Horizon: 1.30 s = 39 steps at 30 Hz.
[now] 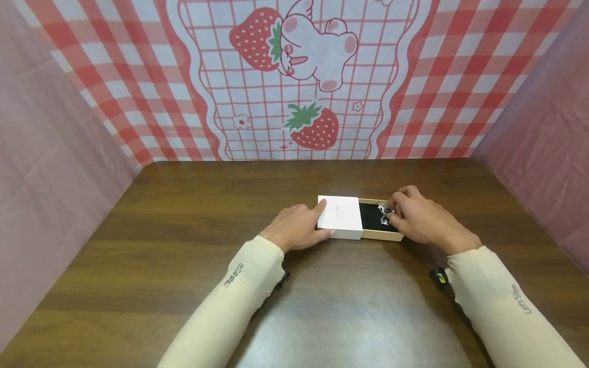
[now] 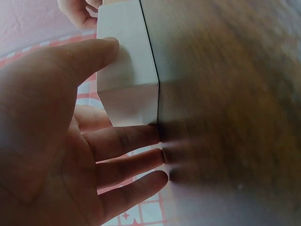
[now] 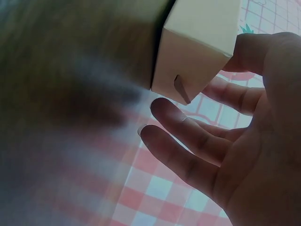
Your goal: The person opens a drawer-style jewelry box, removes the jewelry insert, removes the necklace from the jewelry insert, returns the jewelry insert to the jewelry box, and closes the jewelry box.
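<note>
A white box sleeve (image 1: pixel 339 217) lies on the table with its tan drawer (image 1: pixel 379 235) pulled partly out to the right. My left hand (image 1: pixel 296 227) grips the sleeve's left end, and its thumb (image 2: pixel 101 49) lies against one side. On the drawer's black lining (image 1: pixel 369 215) sits a shiny silver ornament (image 1: pixel 385 213), irregular in outline. Thumb and index finger of my right hand (image 1: pixel 421 217) pinch it at its right side. In the right wrist view the ornament is hidden behind the drawer's end wall (image 3: pixel 181 68), which has a small cut slot.
A brown wood-grain table (image 1: pixel 221 199) carries the box. Behind it hangs a red-and-white checked cloth (image 1: pixel 359 122) with strawberries. Pink cloths hang at the left (image 1: pixel 55 153) and right (image 1: pixel 538 138).
</note>
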Available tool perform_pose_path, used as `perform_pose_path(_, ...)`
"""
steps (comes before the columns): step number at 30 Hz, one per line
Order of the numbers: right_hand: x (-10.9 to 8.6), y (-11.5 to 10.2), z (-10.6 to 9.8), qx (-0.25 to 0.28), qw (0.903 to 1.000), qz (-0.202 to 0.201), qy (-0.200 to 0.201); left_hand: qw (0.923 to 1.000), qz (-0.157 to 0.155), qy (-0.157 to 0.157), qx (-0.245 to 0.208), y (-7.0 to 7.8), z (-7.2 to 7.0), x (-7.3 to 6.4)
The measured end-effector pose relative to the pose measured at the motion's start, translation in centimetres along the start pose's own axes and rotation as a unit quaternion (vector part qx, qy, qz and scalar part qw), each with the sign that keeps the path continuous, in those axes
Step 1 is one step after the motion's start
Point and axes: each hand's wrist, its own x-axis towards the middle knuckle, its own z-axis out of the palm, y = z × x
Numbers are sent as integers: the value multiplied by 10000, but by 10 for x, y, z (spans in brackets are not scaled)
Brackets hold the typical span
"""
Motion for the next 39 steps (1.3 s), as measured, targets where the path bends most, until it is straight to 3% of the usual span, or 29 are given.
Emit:
perform_pose_path(12,2,-2,2,66,9992,130,-375,9999,15,51,-102,0,1,0)
perform_pose_path(23,3,-7,4,138,9990,120,-419,9999,-94,11,-61,-3,-1,-5)
perform_pose_path(39,0,-4,3,-28,9990,29,-454,10000,12,29,-45,1,0,0)
